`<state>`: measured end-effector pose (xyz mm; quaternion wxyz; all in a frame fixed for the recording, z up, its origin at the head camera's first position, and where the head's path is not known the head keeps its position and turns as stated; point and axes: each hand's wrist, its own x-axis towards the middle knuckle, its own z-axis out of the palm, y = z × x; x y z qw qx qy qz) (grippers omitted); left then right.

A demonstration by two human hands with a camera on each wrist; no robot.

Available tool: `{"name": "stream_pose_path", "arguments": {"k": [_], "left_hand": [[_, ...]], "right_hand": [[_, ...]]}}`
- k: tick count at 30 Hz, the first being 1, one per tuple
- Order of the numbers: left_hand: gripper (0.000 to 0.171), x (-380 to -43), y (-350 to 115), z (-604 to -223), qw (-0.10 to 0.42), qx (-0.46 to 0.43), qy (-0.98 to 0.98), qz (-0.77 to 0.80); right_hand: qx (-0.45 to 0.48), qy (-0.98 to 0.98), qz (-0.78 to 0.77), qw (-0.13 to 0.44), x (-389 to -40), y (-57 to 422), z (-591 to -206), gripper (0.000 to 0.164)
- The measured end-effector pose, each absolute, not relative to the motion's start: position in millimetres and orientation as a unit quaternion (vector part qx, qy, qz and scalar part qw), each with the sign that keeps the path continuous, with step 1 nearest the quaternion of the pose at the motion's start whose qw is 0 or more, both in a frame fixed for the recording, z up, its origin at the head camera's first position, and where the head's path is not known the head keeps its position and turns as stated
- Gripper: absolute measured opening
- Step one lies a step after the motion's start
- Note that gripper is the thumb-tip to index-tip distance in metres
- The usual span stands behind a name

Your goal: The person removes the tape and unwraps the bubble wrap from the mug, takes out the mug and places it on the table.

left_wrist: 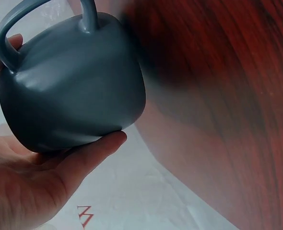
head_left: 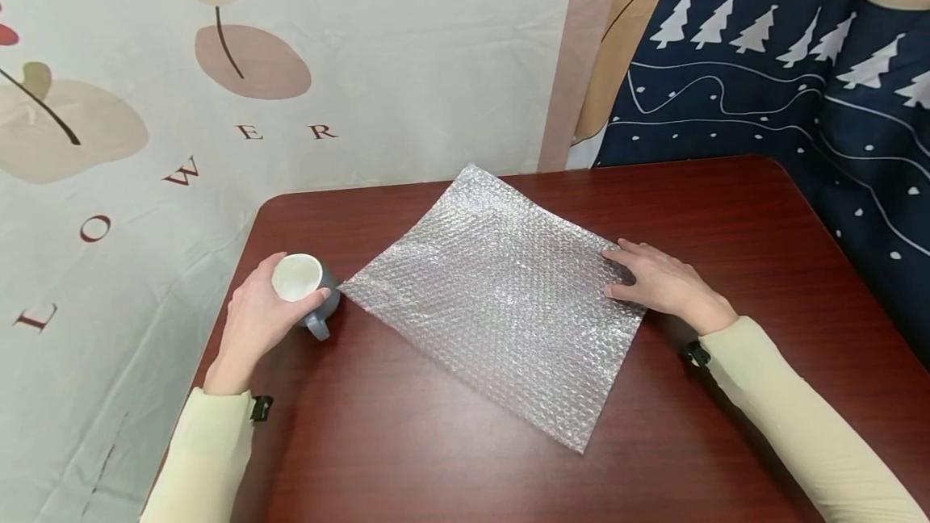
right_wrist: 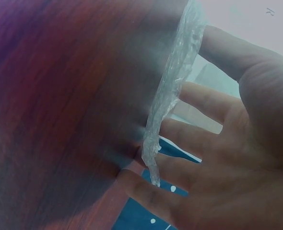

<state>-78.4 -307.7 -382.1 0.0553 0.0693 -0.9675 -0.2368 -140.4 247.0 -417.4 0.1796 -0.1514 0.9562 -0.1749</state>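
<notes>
My left hand (head_left: 257, 309) grips a blue-grey mug (head_left: 333, 305) with a white inside, thumb on the near side and fingers round the far side. The mug's opening faces up in the head view, and its handle points toward me. In the left wrist view, the mug's smooth side (left_wrist: 79, 86) and handle fill the upper left. A square sheet of clear bubble wrap (head_left: 494, 289) lies flat, turned cornerwise, its left corner close to the mug. My right hand (head_left: 664, 281) rests on the right corner with fingers spread. The right wrist view shows the sheet's edge (right_wrist: 172, 86) under the fingers.
Everything is on a dark red wood-grain table (head_left: 436, 450) with rounded far corners. Behind and to the left hangs a pale cloth (head_left: 436, 63) with printed shapes and letters. A navy cloth (head_left: 756, 103) with white trees hangs at the right.
</notes>
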Motion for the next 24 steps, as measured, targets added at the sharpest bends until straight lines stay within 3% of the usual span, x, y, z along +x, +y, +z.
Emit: {"name": "stream_pose_path", "arguments": {"k": [19,24], "left_hand": [[0.095,-68.4,-307.8,-382.4,-0.003,0.097,-0.956,-0.276],[0.105,-62.9,-306.1,-379.1,0.014,0.079,-0.962,-0.261]], "right_hand": [[-0.169,0.956,-0.166,0.175,-144.5,249.7,-420.8,0.077],[-0.181,0.959,-0.144,0.164,-142.0,251.2,-420.9,0.076]]}}
